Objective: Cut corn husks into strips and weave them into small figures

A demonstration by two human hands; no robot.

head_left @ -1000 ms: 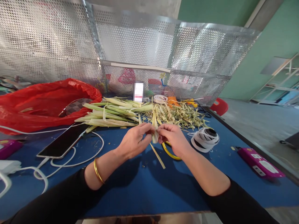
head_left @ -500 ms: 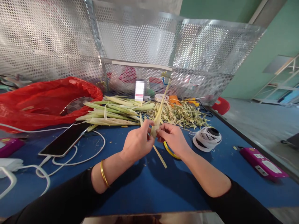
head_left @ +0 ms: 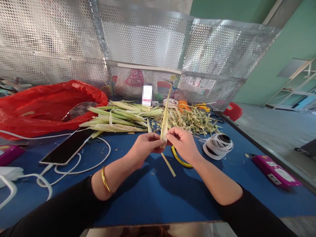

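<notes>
Between both hands a pale yellow-green corn husk (head_left: pixel 164 123) stands upright, its narrow tip pointing away from me. My left hand (head_left: pixel 149 146) pinches its wide lower end with thumb and fingers. From the other side my right hand (head_left: pixel 181 141) grips the same end, thumb in front. Below them a loose husk strip (head_left: pixel 169 165) lies on the blue table (head_left: pixel 158 204). A yellow ring-shaped object (head_left: pixel 181 159) shows partly behind my right hand. Just beyond, a pile of long green husks (head_left: pixel 125 117) lies left and a heap of dry trimmings (head_left: pixel 197 120) right.
On the left are a red plastic bag (head_left: pixel 49 102), a tablet-like device (head_left: pixel 67 148) and white cables (head_left: pixel 106 161). To the right stand a spool of white cord (head_left: pixel 217 147) and a magenta packet (head_left: pixel 275 171). A perforated metal screen (head_left: pixel 145 39) rises behind the table.
The husk has turned more upright, its tip swinging left. My left hand has shifted its hold, thumb now laid across the husk's lower end.
</notes>
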